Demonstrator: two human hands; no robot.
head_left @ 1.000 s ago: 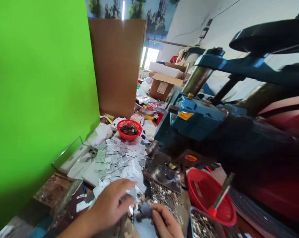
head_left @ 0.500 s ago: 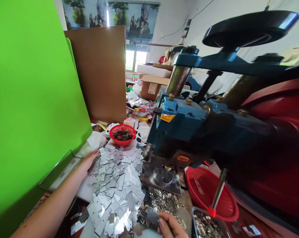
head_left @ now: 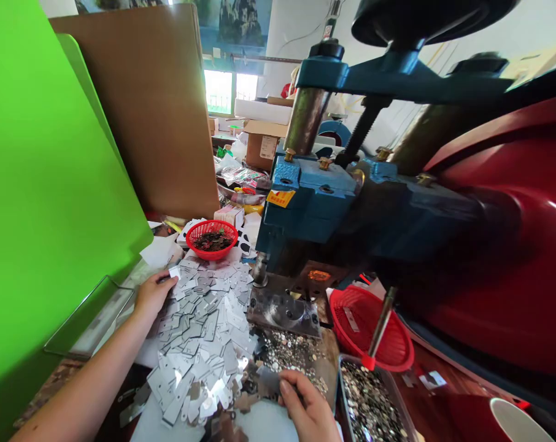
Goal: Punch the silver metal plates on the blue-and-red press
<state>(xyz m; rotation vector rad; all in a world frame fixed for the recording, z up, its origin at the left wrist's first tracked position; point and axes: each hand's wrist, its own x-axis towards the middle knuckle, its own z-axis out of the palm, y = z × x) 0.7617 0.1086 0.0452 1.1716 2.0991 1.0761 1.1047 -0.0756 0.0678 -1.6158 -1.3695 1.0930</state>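
Note:
My left hand (head_left: 153,293) pinches a small bright metal plate (head_left: 174,272) at the far left edge of a heap of flat metal plates (head_left: 199,331). At the bottom, my right hand (head_left: 308,405) has its thumb and forefinger closed on a darker metal plate (head_left: 269,382). Loose plates lie under and beside that one. To the right of the heap, a steel die block (head_left: 285,312) sits beneath the blue press (head_left: 312,215). Small round metal scraps (head_left: 291,353) are scattered in front of the die, close to my right hand.
A red basket (head_left: 212,255) of dark pieces stands behind the heap. On the right are a larger red basket (head_left: 400,344), a bin of scraps (head_left: 374,399) and a red-tipped metal rod (head_left: 382,328). A green panel (head_left: 52,184) and brown board (head_left: 167,123) wall the left.
The view has shifted to the right. My left hand, flat on the heap's edge before, now has a plate lifted between its fingers. My right hand still grips the darker plate.

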